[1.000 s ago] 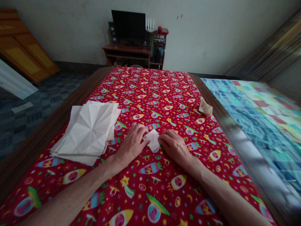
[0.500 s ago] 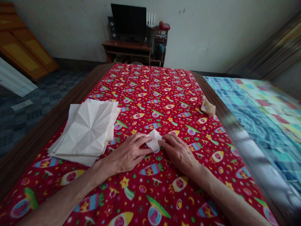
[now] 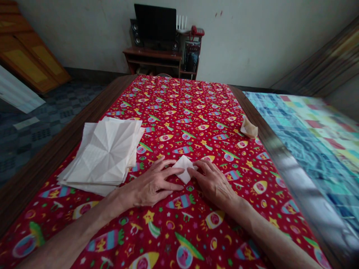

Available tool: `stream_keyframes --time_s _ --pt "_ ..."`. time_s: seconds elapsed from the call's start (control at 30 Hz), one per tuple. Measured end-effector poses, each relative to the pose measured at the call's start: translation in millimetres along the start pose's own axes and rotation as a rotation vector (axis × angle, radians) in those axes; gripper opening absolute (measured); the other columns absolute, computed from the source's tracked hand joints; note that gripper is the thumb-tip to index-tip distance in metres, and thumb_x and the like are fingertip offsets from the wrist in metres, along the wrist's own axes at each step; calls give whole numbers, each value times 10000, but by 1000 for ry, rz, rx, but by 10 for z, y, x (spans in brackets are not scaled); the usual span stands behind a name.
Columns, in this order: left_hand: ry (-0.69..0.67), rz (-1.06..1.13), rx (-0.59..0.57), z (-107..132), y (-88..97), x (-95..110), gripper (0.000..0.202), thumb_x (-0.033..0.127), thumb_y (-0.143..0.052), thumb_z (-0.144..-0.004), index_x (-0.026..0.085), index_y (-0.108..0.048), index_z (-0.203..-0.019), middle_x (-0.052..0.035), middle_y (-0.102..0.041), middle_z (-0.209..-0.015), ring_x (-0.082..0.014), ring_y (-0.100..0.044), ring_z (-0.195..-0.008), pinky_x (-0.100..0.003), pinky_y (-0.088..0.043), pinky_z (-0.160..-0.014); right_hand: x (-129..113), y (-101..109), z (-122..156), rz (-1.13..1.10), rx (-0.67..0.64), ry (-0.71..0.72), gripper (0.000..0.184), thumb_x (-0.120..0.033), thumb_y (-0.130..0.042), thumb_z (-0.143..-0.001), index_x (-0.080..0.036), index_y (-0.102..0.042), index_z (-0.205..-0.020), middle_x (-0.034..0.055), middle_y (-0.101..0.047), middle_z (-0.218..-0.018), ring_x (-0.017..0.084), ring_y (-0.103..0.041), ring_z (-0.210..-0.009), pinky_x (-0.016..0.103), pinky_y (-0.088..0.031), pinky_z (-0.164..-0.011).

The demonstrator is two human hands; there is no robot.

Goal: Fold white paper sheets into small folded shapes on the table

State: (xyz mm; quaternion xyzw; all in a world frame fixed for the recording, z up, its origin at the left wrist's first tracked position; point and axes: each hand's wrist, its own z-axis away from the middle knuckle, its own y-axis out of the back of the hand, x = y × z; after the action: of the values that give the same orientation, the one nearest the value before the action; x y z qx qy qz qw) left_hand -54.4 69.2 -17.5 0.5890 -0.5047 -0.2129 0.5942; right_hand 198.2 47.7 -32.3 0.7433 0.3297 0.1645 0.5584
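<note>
A small folded white paper (image 3: 184, 165), diamond-shaped with a crease down its upper part, lies flat on the red patterned tablecloth (image 3: 179, 123). From the left, my left hand (image 3: 155, 183) reaches in with its fingers spread, and one fingertip rests on the paper's left part. My right hand (image 3: 211, 179) has its thumb and bent fingers closed at the right corner, covering it. Left of my left hand is a stack of white paper sheets (image 3: 103, 153); the top one carries creases fanning out from its centre.
A crumpled beige-white paper piece (image 3: 249, 129) sits near the table's right edge. Beyond the table stands a desk (image 3: 151, 54) with a monitor (image 3: 155, 24), speakers and a red telephone (image 3: 197, 31). At the right is a bed with a checked cover (image 3: 303, 130).
My left hand's fingers have spread further apart, and its thumb has drawn off the paper's lower edge. More of the folded paper shows now. My right hand stays nearly in place.
</note>
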Motion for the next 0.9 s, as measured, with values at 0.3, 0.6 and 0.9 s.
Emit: stream_keyframes --time_s 0.3,0.6,0.9 --pt "11 -135 105 -82 -72 -32 326 138 -465 -939 145 -511 -1261 -76 -591 -1165 -187 -516 -1088 -334 -467 -962 12 71 -45 32 -60 27 281 -177 -437 -939 -168 -571 -1186 140 -547 -1138 258 -477 -1025 415 -469 -850" --pt "-71 -507 -6 -188 -8 38 246 106 -409 -939 117 -556 -1135 -87 -618 -1026 -210 -561 -938 -338 -517 -812 120 154 -127 -53 -103 170 213 -189 -458 -937 -152 -571 -1113 125 -575 -1080 223 -518 -966 393 -476 -832" --pt "137 -154 310 -180 -260 6 110 109 -464 -924 132 -571 -931 -57 -596 -952 -180 -545 -918 -302 -493 -820 183 14 -171 -394 65 -13 171 -230 -492 -939 -177 -654 -920 70 -634 -927 158 -575 -831 279 -481 -722"
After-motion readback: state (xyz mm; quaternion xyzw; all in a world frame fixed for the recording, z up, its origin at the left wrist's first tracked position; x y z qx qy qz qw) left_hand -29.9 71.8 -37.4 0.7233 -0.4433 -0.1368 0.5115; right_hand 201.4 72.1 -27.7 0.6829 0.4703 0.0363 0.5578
